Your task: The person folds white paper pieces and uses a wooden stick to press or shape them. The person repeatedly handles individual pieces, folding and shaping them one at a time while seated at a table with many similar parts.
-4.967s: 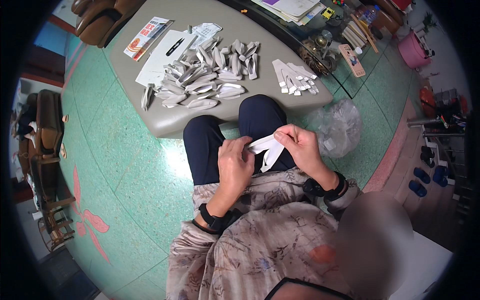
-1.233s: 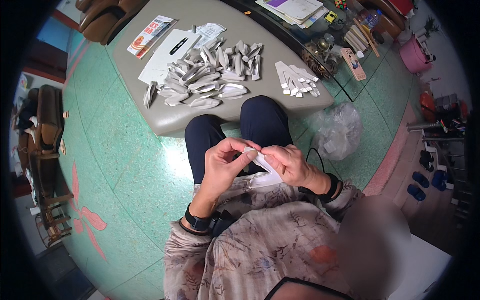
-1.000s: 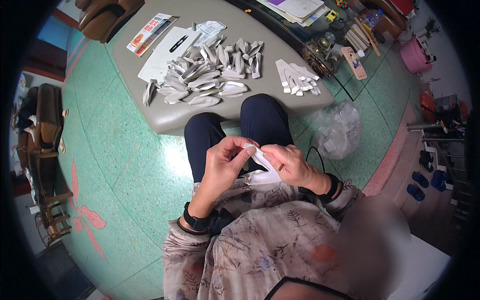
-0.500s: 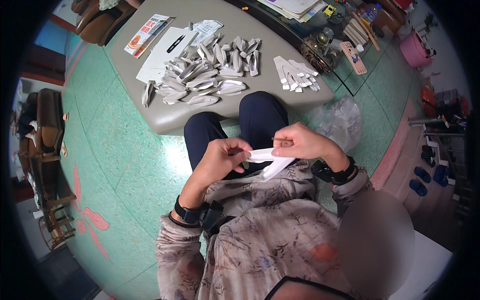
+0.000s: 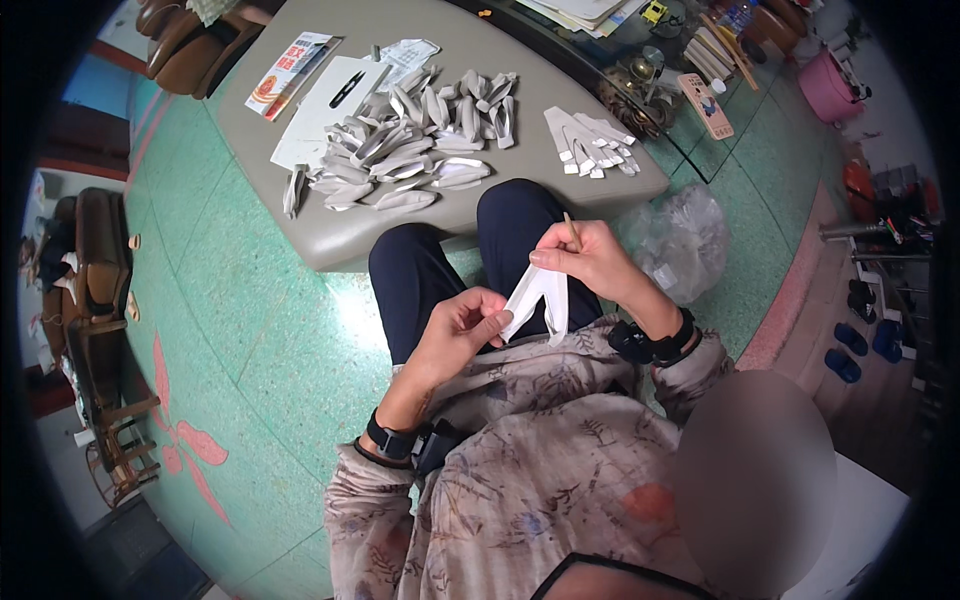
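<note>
faced a grey padded bench at twelve o'clock, set on a green speckled floor. saw on the bench, toward eleven, a loose heap of folded grey-white pieces; just past it, a white sheet bearing black snips, and beside that a printed booklet. saw at one o'clock, near the bench edge, a fan of flat white strips. held a forked white piece above the lap, at the centre of the view. pinched one leg's lower end between thumb and fingers of the left hand, toward seven o'clock; pinched the joined top between thumb and fingers of the right hand, toward one. left the second leg dangling at six. held a thin tan stick in the right hand too, jutting past the fingers; could not tell where it ended. saw a clear plastic bag at two o'clock, on the floor.
</note>
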Demonstrator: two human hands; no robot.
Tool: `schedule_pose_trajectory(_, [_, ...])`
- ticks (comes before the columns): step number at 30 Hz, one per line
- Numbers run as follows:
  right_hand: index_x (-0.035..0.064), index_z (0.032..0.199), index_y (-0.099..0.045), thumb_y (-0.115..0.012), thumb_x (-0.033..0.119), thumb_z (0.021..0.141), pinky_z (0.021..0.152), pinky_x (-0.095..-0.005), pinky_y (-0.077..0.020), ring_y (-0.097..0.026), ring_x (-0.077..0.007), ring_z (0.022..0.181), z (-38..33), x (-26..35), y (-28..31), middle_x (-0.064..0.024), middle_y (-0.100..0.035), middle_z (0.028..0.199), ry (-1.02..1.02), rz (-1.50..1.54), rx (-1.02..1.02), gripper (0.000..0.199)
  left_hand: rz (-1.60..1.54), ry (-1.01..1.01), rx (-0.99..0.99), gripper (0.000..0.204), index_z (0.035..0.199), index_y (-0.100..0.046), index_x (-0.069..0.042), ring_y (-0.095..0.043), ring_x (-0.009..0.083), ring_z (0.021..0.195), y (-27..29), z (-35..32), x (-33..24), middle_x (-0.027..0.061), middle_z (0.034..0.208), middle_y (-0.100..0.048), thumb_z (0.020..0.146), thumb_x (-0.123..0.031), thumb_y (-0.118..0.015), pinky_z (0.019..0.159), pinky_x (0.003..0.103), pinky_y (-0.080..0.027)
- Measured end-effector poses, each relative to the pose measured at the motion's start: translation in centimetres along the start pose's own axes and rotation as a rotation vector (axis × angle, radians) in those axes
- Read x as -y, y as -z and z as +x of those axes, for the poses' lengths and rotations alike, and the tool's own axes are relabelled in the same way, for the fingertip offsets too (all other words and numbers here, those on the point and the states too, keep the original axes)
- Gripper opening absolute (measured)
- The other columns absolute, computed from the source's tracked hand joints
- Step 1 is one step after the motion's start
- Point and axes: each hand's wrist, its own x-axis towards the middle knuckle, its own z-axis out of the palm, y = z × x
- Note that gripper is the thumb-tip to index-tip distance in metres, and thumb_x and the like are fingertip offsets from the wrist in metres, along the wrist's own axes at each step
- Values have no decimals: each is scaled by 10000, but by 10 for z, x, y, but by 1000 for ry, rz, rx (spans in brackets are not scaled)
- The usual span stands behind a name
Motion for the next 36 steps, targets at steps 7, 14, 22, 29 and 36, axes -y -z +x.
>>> schedule_pose_trajectory(7, [-24,758,-650,-710,153,804,550,-221,-410,-493,-30,624,8,1,-13,16,-595,653,-26,-54,70,192,787,-458,-415,302,759,-477,22,-509,388,550,-33,13,8,208,652,-500,954,-208,-488,499,415,-406])
schedule_pose_trajectory(14, [9,747,-647,-663,226,853,494,-199,-308,-419,-15,571,9,6,-17,51,-515,621,-78,104,94,241,517,-362,-310,351,749,-497,13,-513,287,520,-26,14,7,123,601,-511,971,-258,-474,476,365,-393])
schedule_pose_trajectory(22, [-25,900,-621,-641,106,851,618,-237,-421,-484,-45,735,10,21,-16,6,-545,779,275,-162,164,141,-533,147,-152,334,867,-501,-76,-363,103,359,-15,16,-18,-2,560,-427,972,-381,-415,310,229,-248])
schedule_pose_trajectory(29, [-42,917,-596,-607,-83,815,689,-218,-462,-540,-41,794,9,11,-19,-4,-612,844,189,87,30,110,-592,4,31,260,1112,-559,-19,-609,109,777,-3,10,-17,50,928,-644,903,-169,-591,676,220,-488])
schedule_pose_trajectory(36, [12,873,-598,-658,1,795,585,-184,-390,-459,-8,686,-2,8,-23,56,-558,742,114,-110,31,99,-558,-187,-180,86,927,-589,-38,-598,104,760,-10,14,-9,52,878,-646,849,-28,-624,713,248,-488])
